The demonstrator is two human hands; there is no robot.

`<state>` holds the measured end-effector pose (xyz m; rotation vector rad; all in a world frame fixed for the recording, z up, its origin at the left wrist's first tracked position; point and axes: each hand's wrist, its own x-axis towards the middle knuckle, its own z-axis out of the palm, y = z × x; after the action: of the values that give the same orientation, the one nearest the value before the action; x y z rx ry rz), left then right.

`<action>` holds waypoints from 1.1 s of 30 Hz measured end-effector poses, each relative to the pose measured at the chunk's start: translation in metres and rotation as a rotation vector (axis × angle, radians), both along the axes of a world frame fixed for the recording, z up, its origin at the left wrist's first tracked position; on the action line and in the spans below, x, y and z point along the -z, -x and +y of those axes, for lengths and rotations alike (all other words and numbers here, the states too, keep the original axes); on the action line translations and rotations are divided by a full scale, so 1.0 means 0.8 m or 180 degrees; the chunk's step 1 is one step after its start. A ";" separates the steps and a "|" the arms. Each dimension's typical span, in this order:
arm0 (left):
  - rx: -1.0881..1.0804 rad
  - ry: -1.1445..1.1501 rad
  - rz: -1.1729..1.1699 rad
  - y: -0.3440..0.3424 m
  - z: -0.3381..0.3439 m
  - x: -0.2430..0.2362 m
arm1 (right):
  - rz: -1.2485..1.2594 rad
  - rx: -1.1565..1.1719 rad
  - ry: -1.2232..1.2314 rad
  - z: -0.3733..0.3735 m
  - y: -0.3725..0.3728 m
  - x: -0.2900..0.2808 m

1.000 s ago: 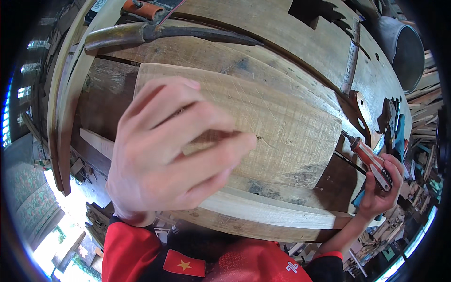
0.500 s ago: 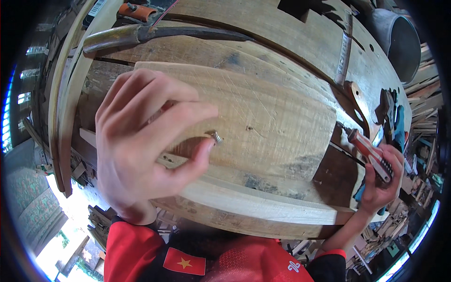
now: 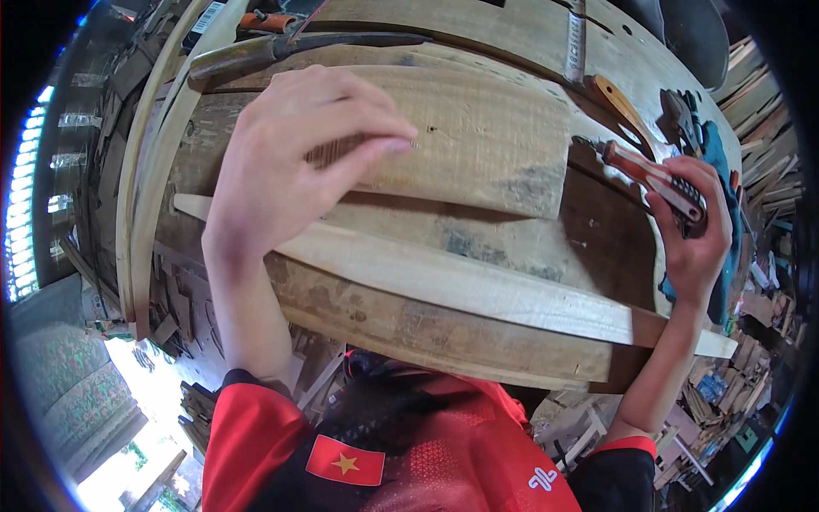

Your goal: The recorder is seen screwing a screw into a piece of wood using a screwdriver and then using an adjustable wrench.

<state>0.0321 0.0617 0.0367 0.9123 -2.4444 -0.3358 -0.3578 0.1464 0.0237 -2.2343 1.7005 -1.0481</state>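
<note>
My left hand (image 3: 299, 162) is curled over the left part of a pale wooden board (image 3: 486, 136), thumb and forefinger drawn together near its middle; whatever sits at their tips is too small and hidden to make out. A small dark hole shows in the board just beyond them. My right hand (image 3: 695, 247) grips a red and black handled screwdriver (image 3: 640, 171), its metal end pointing left beside the board's right end.
A long pale strip (image 3: 444, 282) runs along the bench's front. Curved strips (image 3: 136, 222) stand at the left. A long dark tool (image 3: 230, 60), a steel ruler (image 3: 576, 43) and wooden-handled tools (image 3: 623, 107) lie behind, a blue cloth (image 3: 717, 145) at right, stacked offcuts (image 3: 759, 128) beyond.
The view has shifted, so bench and board sit higher in the picture. My left fingers have come closer together, covering the small silvery metal piece seen earlier. My right hand still holds the screwdriver.
</note>
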 end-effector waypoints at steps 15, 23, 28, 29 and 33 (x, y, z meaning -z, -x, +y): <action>0.0058 -0.0588 0.0464 0.021 -0.012 0.010 | -0.0149 -0.0060 -0.0120 0.006 -0.001 0.000; 0.0212 -0.0252 0.0727 0.018 -0.019 0.023 | -0.0126 -0.0044 -0.0187 0.008 0.001 -0.001; 0.0098 -0.0310 0.0370 0.017 -0.013 0.018 | -0.0156 -0.0028 -0.0165 0.007 0.001 0.004; 0.0094 -0.0317 0.0372 0.017 -0.012 0.017 | -0.0154 -0.0032 -0.0172 0.007 0.001 0.004; 0.0077 -0.0293 0.0412 0.018 -0.012 0.020 | -0.0121 -0.0040 -0.0176 0.007 0.002 0.003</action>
<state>0.0174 0.0521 0.0210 0.8717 -2.3390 -0.5039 -0.3591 0.1520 0.0212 -2.1746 1.6771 -1.0214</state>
